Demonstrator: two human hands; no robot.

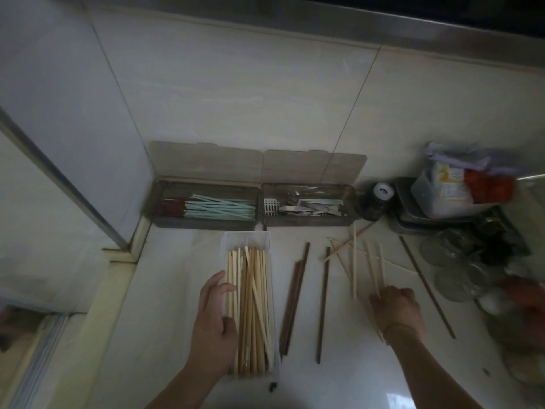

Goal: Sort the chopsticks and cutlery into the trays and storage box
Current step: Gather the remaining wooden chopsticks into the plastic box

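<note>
Your left hand (pixel 213 314) sits at lower centre of the frame, fingers curled around the left wall of the clear plastic storage box (pixel 247 240), thumb reaching over the rim onto the pale bamboo chopsticks (pixel 250 308) packed lengthwise inside; they are too many and too overlapped to count. Your right hand (pixel 396 309), lower right of centre, is knuckles-up on the surface (pixel 354 379) with its fingers curled over two pale chopsticks (pixel 374 267); the fingertips are hidden, so you cannot tell whether they pinch.

Roughly six more pale sticks (pixel 354 261) lie crossed just beyond that hand. About five dark brown wooden chopsticks (pixel 296 293) lie loose: a bundle just beside the box, one single to its right, and one long one slanting at far right.

Two smoky translucent trays stand side by side against the tiled wall at mid-frame, lids tipped back. The left tray (pixel 206 224) holds mint-green chopsticks with dark red ends. The right tray (pixel 309 222) holds flat, shiny metal cutlery (pixel 309 206), jumbled.
</note>
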